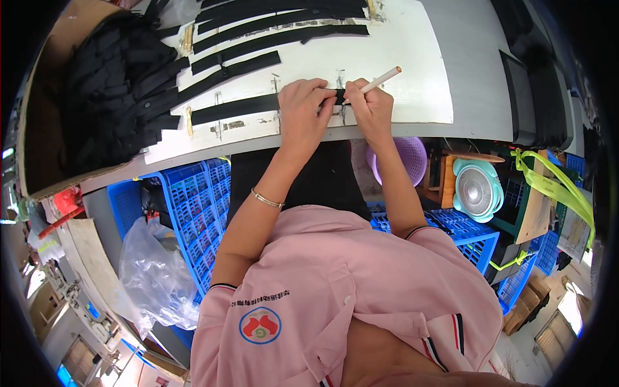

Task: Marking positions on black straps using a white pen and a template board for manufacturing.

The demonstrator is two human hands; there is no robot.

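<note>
My left hand [303,113] bends its fingers down onto a black fabric strip [242,108] laid along the near part of a white board [412,61]. Its thumb and fingertips press together at the strip's right end. Close beside it, my right hand [373,108] grips a white pen [383,79], slanted up to the right. The pen's tip is low against the strip's end, partly hidden by the fingers. Farther back on the board lie several more black strips [284,33] in rows. Dark marks and short wooden bits [189,121] show on the board.
A cardboard box [39,122] heaped with black strips [116,84] stands at the left. Dark flat devices [519,97] line the table's right. Below are blue crates [193,213], a purple basket [412,161], a teal fan [478,190] and a clear plastic bag [155,277].
</note>
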